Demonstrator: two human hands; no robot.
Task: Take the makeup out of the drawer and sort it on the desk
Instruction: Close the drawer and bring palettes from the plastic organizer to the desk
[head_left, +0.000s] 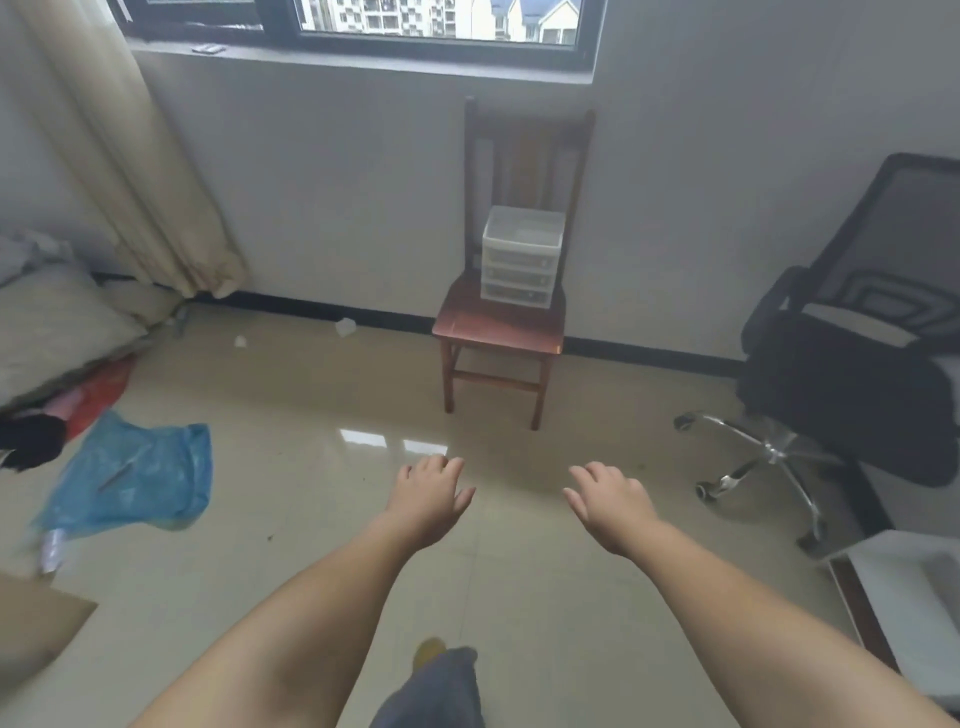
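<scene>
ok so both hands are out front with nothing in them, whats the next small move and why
Probably step forward toward the wooden chair. The small drawer unit sits on its seat by the wall, all three drawers look closed, and the left hand and right hand are open over bare floor, well short of it. No drawer can be pulled until the hands are closer.

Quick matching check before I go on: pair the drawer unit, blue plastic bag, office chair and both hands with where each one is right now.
Things:
1. drawer unit
2. blue plastic bag
3. office chair
4. left hand and right hand

Places:
A. on the floor at left
B. held out in the air, holding nothing
C. on the wooden chair seat
D. by the wall at right

Pairs: 1-C, 2-A, 3-D, 4-B
</scene>
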